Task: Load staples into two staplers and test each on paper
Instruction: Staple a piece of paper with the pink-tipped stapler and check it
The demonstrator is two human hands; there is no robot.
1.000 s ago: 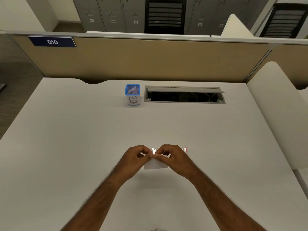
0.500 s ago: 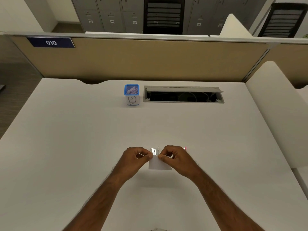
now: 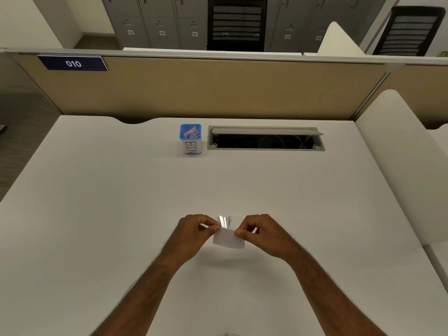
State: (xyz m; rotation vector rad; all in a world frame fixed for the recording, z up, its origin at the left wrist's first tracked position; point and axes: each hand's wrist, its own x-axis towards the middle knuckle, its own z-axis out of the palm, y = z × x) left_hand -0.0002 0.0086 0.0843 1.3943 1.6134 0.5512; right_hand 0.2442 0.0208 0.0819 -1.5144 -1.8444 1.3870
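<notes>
A small white slip of paper [image 3: 228, 239] hangs just above the white desk [image 3: 121, 214], held by both hands at its top corners. My left hand [image 3: 195, 232] pinches the left corner between thumb and forefinger. My right hand [image 3: 263, 232] pinches the right corner the same way. Behind the paper's top edge, shiny silver staple strips [image 3: 225, 221] stand out between the hands. A sliver of something pink-red [image 3: 263, 214] shows behind my right hand; most of it is hidden. No whole stapler is visible.
A blue-rimmed pot marked BIN [image 3: 190, 138] with scraps inside stands at the back of the desk. Right of it is an open cable hatch [image 3: 266, 139]. A tan partition [image 3: 194, 90] closes the far edge, and a white divider [image 3: 400, 154] the right side.
The two hands have drawn apart along the paper's top edge, stretching the slip out wider. The staple strips behind it now show more plainly.
</notes>
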